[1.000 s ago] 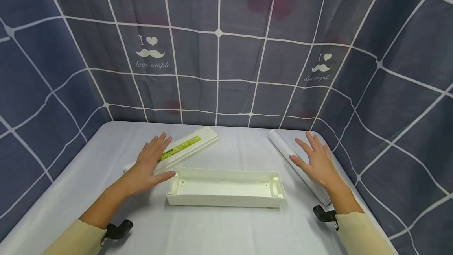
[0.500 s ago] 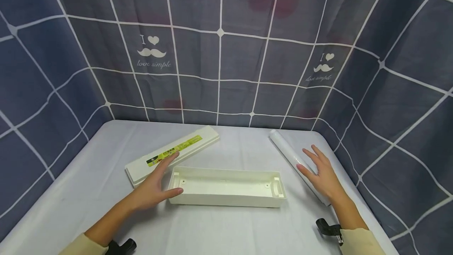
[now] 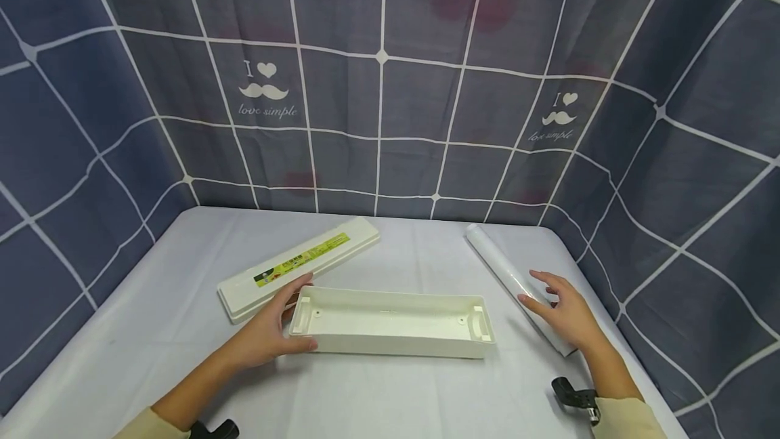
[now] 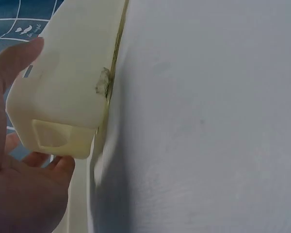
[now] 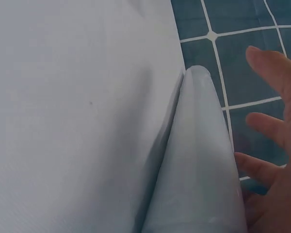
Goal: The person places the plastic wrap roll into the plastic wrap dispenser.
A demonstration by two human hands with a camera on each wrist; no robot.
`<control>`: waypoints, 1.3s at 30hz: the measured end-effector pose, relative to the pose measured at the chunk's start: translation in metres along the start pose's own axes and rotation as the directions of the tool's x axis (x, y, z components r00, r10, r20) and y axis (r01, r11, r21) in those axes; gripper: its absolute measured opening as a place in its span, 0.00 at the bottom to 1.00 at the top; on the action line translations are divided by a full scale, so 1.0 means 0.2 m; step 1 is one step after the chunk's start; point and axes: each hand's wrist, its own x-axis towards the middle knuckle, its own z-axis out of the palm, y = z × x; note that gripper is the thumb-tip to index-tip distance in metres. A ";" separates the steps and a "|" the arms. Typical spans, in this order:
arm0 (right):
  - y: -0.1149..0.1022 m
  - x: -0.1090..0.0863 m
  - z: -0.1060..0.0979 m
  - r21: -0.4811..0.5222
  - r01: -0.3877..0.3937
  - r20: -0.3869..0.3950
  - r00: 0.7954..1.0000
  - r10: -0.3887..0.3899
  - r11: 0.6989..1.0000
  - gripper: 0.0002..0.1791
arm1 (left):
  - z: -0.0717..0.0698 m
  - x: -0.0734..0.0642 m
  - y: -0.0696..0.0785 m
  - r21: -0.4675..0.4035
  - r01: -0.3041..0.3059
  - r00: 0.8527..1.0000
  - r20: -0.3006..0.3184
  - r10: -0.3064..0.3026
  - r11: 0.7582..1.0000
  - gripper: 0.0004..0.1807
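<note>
A long cream plastic box (image 3: 390, 345) lies open-topped at the middle of the table in the head view. My left hand (image 3: 258, 336) holds its left end, thumb against the front wall and fingers around the far corner. In the left wrist view, the thumb (image 4: 31, 51) lies along the wall of the box (image 4: 70, 82), with fingertips by its end face. To the right lies a shiny white roll of plastic film (image 3: 508, 273), slanted. My right hand (image 3: 569, 310) hovers by its near half, fingers loosely bent and apart from the roll (image 5: 196, 160) in the right wrist view.
A matching long lid (image 3: 244, 290) with a yellow-green label lies slanted behind the box, on the left. A white cloth (image 3: 390, 398) covers the table. Dark checked curtains (image 3: 341, 93) stand along the back and both sides.
My left hand has come down from over the lid to the box's left end and taken hold of it. My right hand has lowered toward the roll's near end, its fingers bending.
</note>
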 end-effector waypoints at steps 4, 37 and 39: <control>0.01 0.00 -0.01 0.012 -0.075 0.073 0.995 0.074 0.997 0.46 | -0.01 0.01 0.00 -0.028 0.008 1.000 0.016 -0.007 1.000 0.64; 0.09 -0.02 -0.02 0.159 -0.058 0.183 0.983 0.028 0.986 0.48 | -0.10 0.04 -0.09 -0.208 0.040 0.985 0.173 -0.004 0.977 0.61; 0.10 -0.02 -0.02 0.161 -0.052 0.183 0.983 0.022 0.986 0.48 | -0.10 0.04 -0.09 -0.215 0.041 0.984 0.180 -0.002 0.976 0.60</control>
